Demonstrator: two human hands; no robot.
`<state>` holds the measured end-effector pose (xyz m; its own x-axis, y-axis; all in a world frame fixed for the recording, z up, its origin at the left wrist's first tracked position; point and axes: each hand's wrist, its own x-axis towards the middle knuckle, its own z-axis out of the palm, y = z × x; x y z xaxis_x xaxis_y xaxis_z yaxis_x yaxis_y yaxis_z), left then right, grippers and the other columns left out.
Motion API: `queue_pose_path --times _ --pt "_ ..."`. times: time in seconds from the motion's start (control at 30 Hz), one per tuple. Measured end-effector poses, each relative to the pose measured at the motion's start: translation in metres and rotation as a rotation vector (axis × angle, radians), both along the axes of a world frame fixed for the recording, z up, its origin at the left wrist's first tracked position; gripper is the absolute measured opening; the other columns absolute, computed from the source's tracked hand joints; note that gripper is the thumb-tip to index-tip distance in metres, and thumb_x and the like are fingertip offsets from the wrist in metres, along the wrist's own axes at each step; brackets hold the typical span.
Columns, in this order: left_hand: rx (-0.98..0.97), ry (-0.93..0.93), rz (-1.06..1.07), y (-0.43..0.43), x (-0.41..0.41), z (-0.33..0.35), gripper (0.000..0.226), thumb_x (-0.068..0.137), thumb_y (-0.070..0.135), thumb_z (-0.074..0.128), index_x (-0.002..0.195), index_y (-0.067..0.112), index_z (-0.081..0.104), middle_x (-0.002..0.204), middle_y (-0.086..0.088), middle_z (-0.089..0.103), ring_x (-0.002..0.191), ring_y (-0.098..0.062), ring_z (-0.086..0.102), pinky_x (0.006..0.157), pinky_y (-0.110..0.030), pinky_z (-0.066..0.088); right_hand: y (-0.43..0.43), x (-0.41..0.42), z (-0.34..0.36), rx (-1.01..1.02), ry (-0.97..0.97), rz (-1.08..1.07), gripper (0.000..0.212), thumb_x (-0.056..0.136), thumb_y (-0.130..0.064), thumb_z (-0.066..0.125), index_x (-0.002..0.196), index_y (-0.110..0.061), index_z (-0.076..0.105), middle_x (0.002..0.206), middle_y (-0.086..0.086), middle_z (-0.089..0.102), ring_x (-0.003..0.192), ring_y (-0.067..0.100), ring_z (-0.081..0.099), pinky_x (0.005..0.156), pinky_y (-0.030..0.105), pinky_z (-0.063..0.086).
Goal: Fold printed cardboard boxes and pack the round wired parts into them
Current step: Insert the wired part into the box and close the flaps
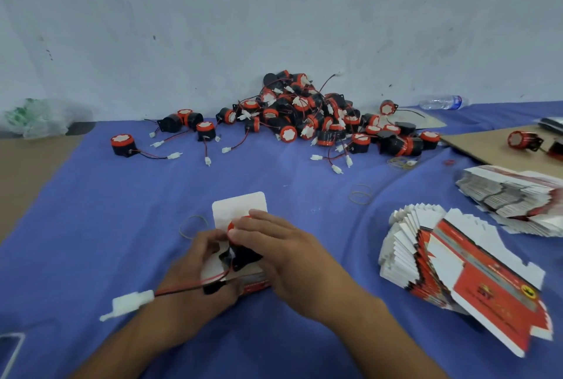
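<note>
A folded red-and-white cardboard box (239, 206) lies on the blue cloth in front of me, its white flap standing open at the far end. A round black-and-red wired part (243, 253) sits at the box's mouth. My right hand (274, 244) grips the part from above. My left hand (201, 260) holds the box's left side. The part's red and black wire (182, 287) runs over my left wrist to a white connector (131, 304). A big pile of round wired parts (307, 110) lies by the wall.
Two fanned stacks of flat printed boxes (451, 260) (511, 196) lie at the right. Loose rubber bands (361, 194) dot the blue cloth (91, 211). A plastic bottle (443, 102) and a brown board (487, 147) with two parts sit far right; a plastic bag (36, 118) is far left.
</note>
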<state>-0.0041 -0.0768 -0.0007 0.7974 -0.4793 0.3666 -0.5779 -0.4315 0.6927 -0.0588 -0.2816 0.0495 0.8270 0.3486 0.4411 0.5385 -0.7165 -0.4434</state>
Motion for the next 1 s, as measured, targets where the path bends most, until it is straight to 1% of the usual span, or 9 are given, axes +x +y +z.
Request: queue_pose_path --times 0.2,0.33,0.4,0.47,0.6,0.7,0.8,0.87,1.0 --pt "-0.024 0.033 -0.013 -0.002 -0.002 -0.001 0.053 0.077 0.061 0.064 0.125 0.059 0.042 0.126 0.029 0.055 0.115 0.004 0.056 0.090 -0.020 0.050 -0.005 0.000 0.008 0.030 0.118 0.015 0.072 0.077 0.017 0.052 0.140 -0.017 0.058 0.149 -0.003 0.051 0.139 0.017 0.044 0.112 0.036 0.039" --pt "-0.104 -0.030 0.015 -0.004 -0.006 0.003 0.039 0.081 0.043 0.069 0.117 0.047 0.057 0.117 0.024 0.064 0.107 0.001 0.062 0.083 -0.014 0.049 -0.002 -0.002 0.020 -0.017 0.128 -0.033 0.067 0.078 0.009 0.054 0.136 -0.022 0.060 0.142 -0.007 0.055 0.133 0.016 0.047 0.107 0.035 0.042" --pt "-0.099 -0.096 0.014 -0.005 -0.006 0.006 0.031 0.084 0.036 0.067 0.113 0.042 0.060 0.114 0.022 0.065 0.107 0.000 0.062 0.084 -0.018 0.049 0.001 -0.003 0.027 -0.116 0.097 -0.064 0.060 0.079 0.005 0.053 0.132 -0.023 0.062 0.135 -0.008 0.059 0.130 0.018 0.045 0.103 0.037 0.044" --pt "-0.091 -0.179 0.012 -0.006 -0.006 0.008 0.021 0.087 0.043 0.063 0.108 0.038 0.065 0.114 0.021 0.064 0.109 -0.001 0.061 0.088 -0.020 0.047 0.006 -0.003 0.033 -0.299 0.063 -0.126 0.052 0.081 0.001 0.050 0.126 -0.025 0.060 0.128 -0.012 0.059 0.125 0.018 0.043 0.094 0.036 0.044" --pt "-0.157 -0.319 0.089 -0.011 -0.001 0.011 0.036 0.089 0.062 0.051 0.098 0.034 0.073 0.120 0.011 0.062 0.111 -0.005 0.057 0.091 -0.021 0.045 0.014 -0.006 0.038 -0.440 0.071 -0.181 0.036 0.089 -0.012 0.049 0.122 -0.025 0.056 0.126 -0.009 0.057 0.118 0.021 0.045 0.090 0.037 0.041" --pt "-0.188 -0.411 0.107 -0.014 -0.002 0.012 0.047 0.097 0.056 0.044 0.093 0.021 0.075 0.115 0.003 0.064 0.107 -0.004 0.056 0.091 -0.017 0.044 0.017 -0.008 0.039 -0.434 0.093 -0.223 0.032 0.091 -0.011 0.047 0.120 -0.022 0.056 0.125 -0.004 0.059 0.119 0.025 0.047 0.087 0.039 0.043" --pt "-0.203 -0.475 0.120 -0.017 -0.005 0.012 0.045 0.100 0.049 0.044 0.090 0.018 0.075 0.109 0.015 0.066 0.105 0.004 0.056 0.092 -0.010 0.041 0.016 -0.008 0.036 -0.455 0.152 -0.256 0.025 0.090 -0.007 0.046 0.109 -0.020 0.057 0.115 0.001 0.063 0.109 0.029 0.054 0.072 0.036 0.037" --pt "-0.170 -0.525 0.124 -0.019 -0.005 0.012 0.043 0.101 0.049 0.041 0.090 0.022 0.073 0.106 0.025 0.063 0.109 0.015 0.050 0.090 -0.009 0.039 0.015 -0.008 0.033 -0.457 0.189 -0.249 0.029 0.087 -0.003 0.049 0.109 -0.020 0.058 0.113 0.001 0.064 0.104 0.031 0.057 0.073 0.036 0.042" --pt "-0.119 -0.584 0.130 -0.023 -0.006 0.013 0.046 0.101 0.050 0.037 0.089 0.023 0.072 0.099 0.026 0.059 0.111 0.024 0.039 0.090 -0.012 0.034 0.013 -0.008 0.030 -0.428 0.190 -0.237 0.031 0.084 -0.002 0.050 0.107 -0.022 0.058 0.111 0.001 0.065 0.100 0.033 0.058 0.070 0.035 0.040"
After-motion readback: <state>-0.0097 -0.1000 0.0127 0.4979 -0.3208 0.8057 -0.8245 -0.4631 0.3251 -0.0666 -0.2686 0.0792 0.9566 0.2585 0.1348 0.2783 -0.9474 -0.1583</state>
